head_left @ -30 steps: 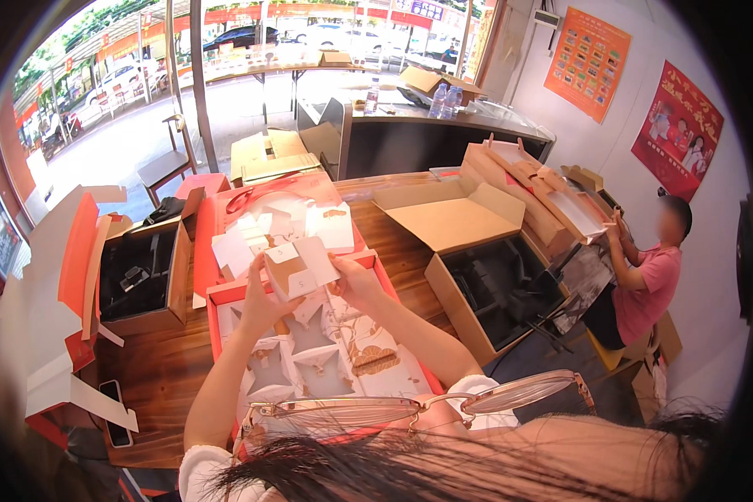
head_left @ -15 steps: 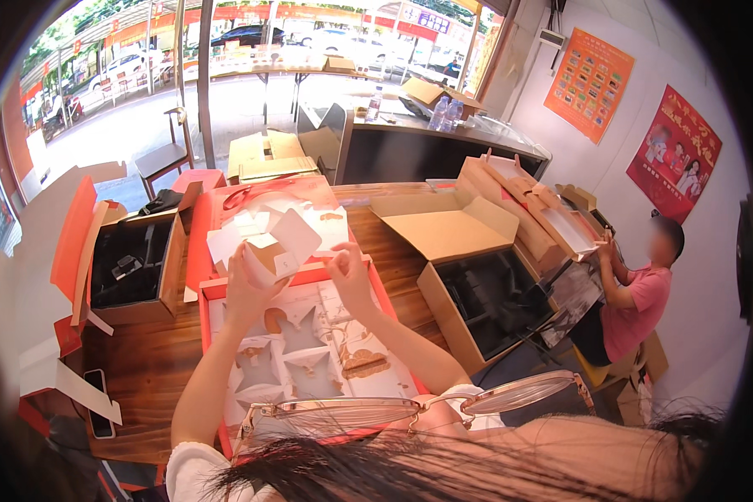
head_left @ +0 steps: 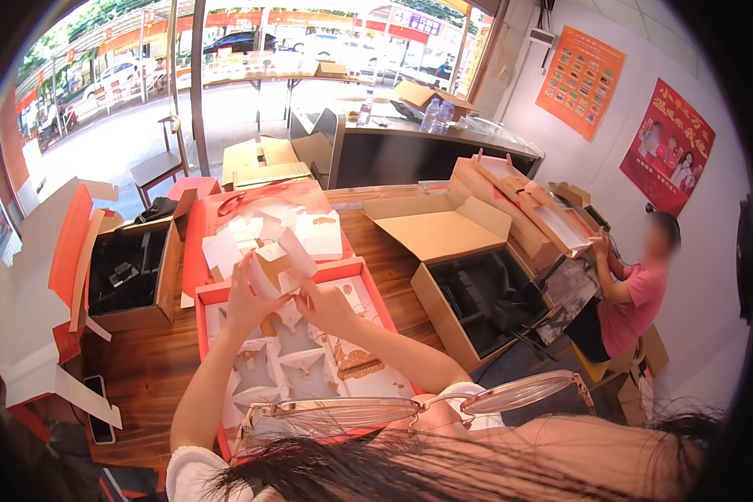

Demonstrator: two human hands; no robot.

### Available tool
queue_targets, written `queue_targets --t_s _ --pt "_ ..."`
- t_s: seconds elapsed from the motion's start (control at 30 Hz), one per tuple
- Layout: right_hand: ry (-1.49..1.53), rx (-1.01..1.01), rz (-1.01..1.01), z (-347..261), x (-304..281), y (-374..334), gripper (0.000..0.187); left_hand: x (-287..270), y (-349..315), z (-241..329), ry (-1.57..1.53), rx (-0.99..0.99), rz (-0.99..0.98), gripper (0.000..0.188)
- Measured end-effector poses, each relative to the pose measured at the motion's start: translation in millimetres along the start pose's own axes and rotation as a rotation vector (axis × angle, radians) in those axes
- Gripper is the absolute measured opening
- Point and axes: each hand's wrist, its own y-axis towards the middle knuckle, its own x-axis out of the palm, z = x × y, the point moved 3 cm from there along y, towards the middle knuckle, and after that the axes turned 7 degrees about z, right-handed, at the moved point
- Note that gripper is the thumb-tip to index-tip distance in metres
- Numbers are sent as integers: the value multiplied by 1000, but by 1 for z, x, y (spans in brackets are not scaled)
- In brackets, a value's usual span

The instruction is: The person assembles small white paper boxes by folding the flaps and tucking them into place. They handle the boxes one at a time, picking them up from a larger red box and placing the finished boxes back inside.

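Note:
Above a shallow red gift box I hold a small white carton with its flaps standing up. My left hand is wrapped round its left side. At the carton's lower right, the fingers of my right hand are closed against its edge. Below my hands, white star-shaped dividers form compartments in the red box. A white insert with brown printing lies along its right side. Behind it, white card pieces rest on a red lid.
An open brown carton with black lining stands to the right, another to the left. A phone lies on the wooden table at the left. A co-worker in a pink shirt handles a long box at the right.
My right hand has moved left and down to the small carton, and its fingers now touch it. My left hand keeps its hold. The whole view has shifted slightly.

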Motion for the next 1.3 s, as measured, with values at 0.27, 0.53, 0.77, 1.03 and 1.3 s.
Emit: queue_targets --t_s 0.27,0.53,0.77,1.03,1.3 --pt "40 72 30 1 -2 3 60 -3 0 6 -8 12 -10 101" --pt "26 128 122 -2 -10 5 33 -4 2 4 -92 -72 7 100" --pt "67 -132 185 -13 -17 7 22 -10 2 -5 -42 -86 143 101" --pt "181 -34 140 -20 -21 7 33 -8 2 -13 -44 -73 154 101" --pt "221 63 128 -16 -17 7 37 -10 1 -3 -109 -111 140 101"
